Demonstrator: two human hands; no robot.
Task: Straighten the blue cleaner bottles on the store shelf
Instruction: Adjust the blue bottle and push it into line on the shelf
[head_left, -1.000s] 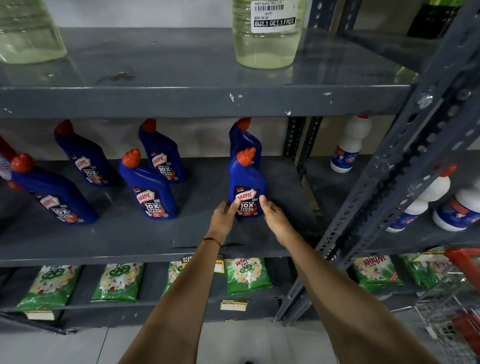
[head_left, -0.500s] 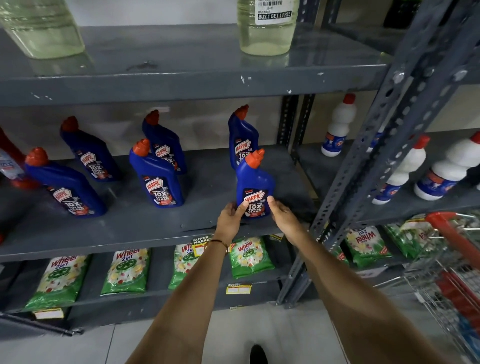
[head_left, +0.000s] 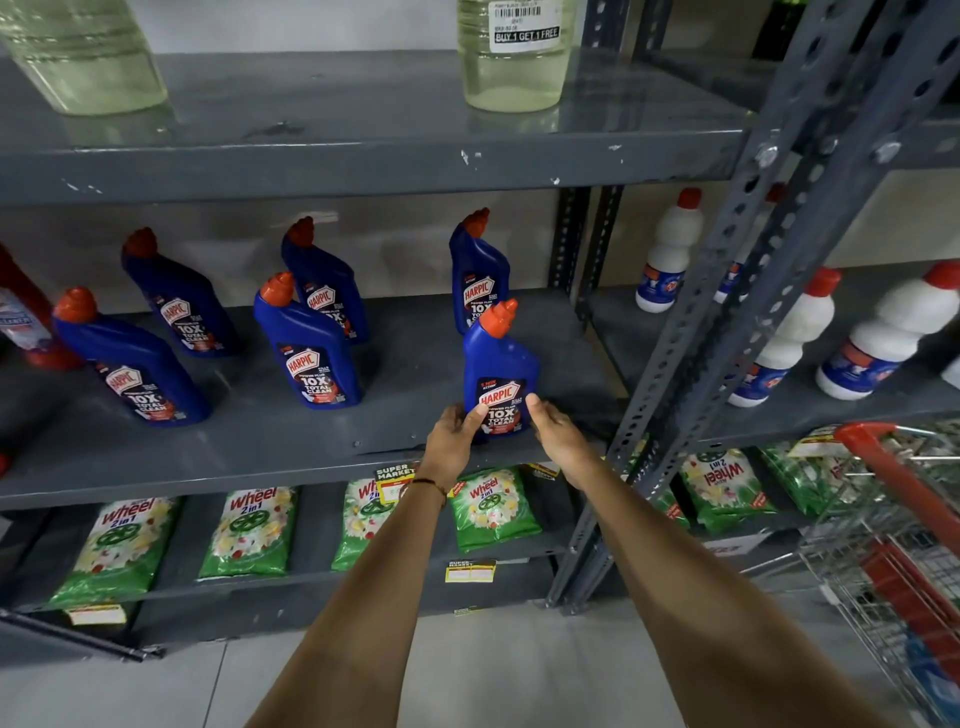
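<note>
Several blue cleaner bottles with orange caps stand on the middle grey shelf (head_left: 260, 447). The front right bottle (head_left: 497, 364) stands upright near the shelf's front edge, label facing me. My left hand (head_left: 453, 431) presses its lower left side and my right hand (head_left: 556, 434) its lower right side, fingertips on the label. Right behind it stands another blue bottle (head_left: 478, 275). Further left are a front bottle (head_left: 306, 348) with one behind it (head_left: 324, 280), then two more (head_left: 179, 296) (head_left: 130, 364) toward the left end.
White bottles (head_left: 789, 338) with red caps fill the neighbouring shelf to the right, past a slotted upright post (head_left: 717, 322). Clear jugs (head_left: 511, 62) stand on the shelf above. Green detergent packs (head_left: 491, 506) lie on the shelf below. A red-handled shopping cart (head_left: 904, 519) is at the right.
Held between both hands, the front right bottle has come forward toward the shelf's front edge, away from the bottle behind it. My view has shifted slightly.
</note>
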